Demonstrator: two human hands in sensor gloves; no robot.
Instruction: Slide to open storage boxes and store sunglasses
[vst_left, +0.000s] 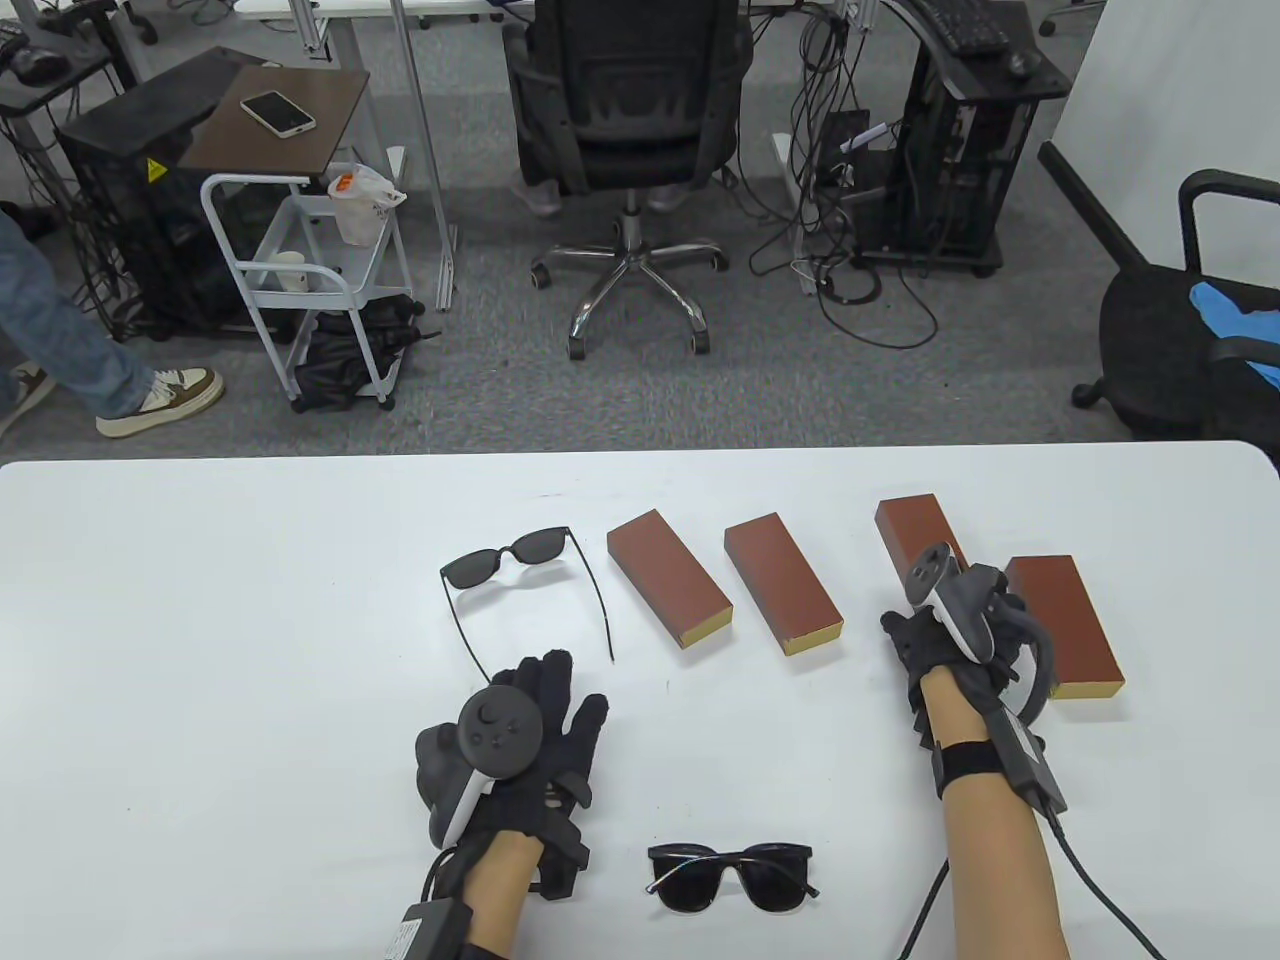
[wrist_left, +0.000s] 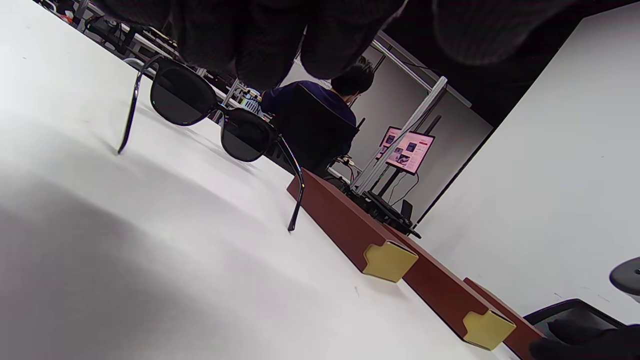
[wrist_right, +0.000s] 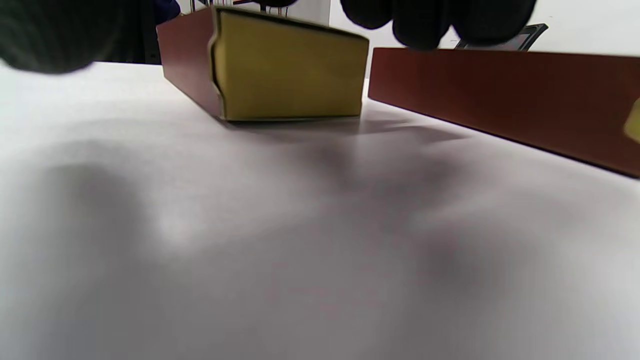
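Boxes: I count four long reddish-brown storage boxes with gold-coloured inner ends lying in a row on the white table (vst_left: 200, 620): the leftmost box (vst_left: 668, 578), the second box (vst_left: 782, 583), the third box (vst_left: 915, 530) and the rightmost box (vst_left: 1068, 625). All four look closed to me; I see no drawer slid out.
Sunglasses: The thin-framed black sunglasses with arms unfolded (vst_left: 520, 560) lie left of the leftmost box. The thick-framed black sunglasses, folded (vst_left: 730, 874), lie near the table's front edge, between my forearms. Neither pair is in a box.
Left hand: My left hand (vst_left: 520, 740) rests flat, fingers spread and straight, just short of the thin-framed pair and holding nothing.
Right hand: My right hand (vst_left: 940, 640) sits at the near end of the third box. In the right wrist view my fingertips (wrist_right: 425, 20) hang over that box's gold end (wrist_right: 290, 67), but I cannot tell whether they grip it.
Progress: I judge the task barely started: nothing opened, nothing stored.
Remaining: I expect to slide a box open, place a pair inside, then repeat for the other pair.
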